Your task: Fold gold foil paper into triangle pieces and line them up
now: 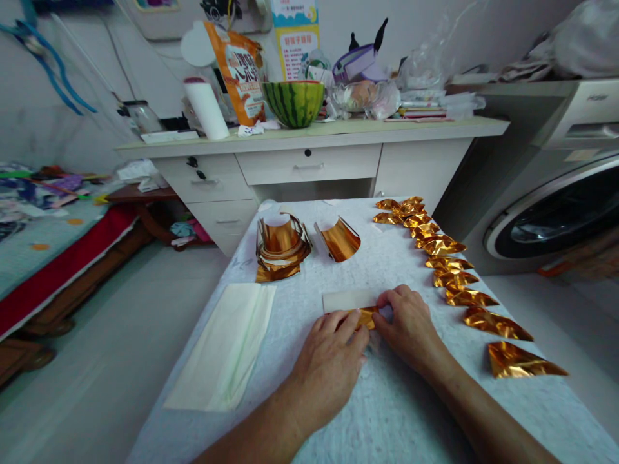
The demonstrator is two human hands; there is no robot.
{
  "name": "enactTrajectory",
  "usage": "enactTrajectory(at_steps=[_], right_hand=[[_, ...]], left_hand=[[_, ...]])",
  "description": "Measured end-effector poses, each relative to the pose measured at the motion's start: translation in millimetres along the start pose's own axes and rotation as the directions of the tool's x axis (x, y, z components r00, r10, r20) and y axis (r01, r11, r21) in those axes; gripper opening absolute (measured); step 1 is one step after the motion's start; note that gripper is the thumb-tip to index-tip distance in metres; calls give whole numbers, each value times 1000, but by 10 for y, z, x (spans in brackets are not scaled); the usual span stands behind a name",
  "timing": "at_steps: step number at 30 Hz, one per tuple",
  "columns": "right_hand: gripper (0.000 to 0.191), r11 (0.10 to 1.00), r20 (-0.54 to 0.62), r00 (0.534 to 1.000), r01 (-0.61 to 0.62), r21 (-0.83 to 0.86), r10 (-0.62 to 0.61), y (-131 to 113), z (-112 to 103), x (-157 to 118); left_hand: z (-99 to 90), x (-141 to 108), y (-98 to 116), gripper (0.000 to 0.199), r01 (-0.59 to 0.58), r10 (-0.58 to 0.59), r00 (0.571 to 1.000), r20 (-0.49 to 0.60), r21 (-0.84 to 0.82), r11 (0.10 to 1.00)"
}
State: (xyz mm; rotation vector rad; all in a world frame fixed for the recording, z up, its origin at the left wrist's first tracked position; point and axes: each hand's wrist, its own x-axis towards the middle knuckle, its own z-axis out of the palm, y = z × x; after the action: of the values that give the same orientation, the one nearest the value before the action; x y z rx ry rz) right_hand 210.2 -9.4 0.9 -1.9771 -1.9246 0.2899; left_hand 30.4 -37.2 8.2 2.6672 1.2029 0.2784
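Observation:
A partly folded sheet of gold foil paper (366,318) lies on the cloth-covered table, its white back (349,300) showing along the far side. My left hand (331,361) presses its curled fingers onto the near edge, holding the sheet down. At the sheet's right end, my right hand (409,322) has thumb and fingers closed on it. The exact grip under the fingertips is hidden. Beyond my hands stand a stack of curled gold foil sheets (281,245) and a single curled sheet (341,240). Several folded gold foil pieces (452,278) form a row along the right side.
Pale yellow paper (225,348) lies left on the table (387,412). Behind is a white desk (309,161) with a watermelon-patterned bowl (294,103), an orange pouch (242,77) and a paper roll (207,109). A washing machine (546,167) stands right, a bed (62,258) left.

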Motion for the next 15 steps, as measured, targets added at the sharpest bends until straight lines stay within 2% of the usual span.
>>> enactTrajectory(at_steps=[8, 15], right_hand=[[9, 995, 20, 999, -52, 88, 50, 8, -2, -1], [6, 982, 51, 998, -30, 187, 21, 13, -37, -12]], left_hand=[[-5, 21, -8, 35, -2, 2, 1000, -15, -6, 1000], [1, 20, -15, 38, 2, -2, 1000, -2, 15, 1000]])
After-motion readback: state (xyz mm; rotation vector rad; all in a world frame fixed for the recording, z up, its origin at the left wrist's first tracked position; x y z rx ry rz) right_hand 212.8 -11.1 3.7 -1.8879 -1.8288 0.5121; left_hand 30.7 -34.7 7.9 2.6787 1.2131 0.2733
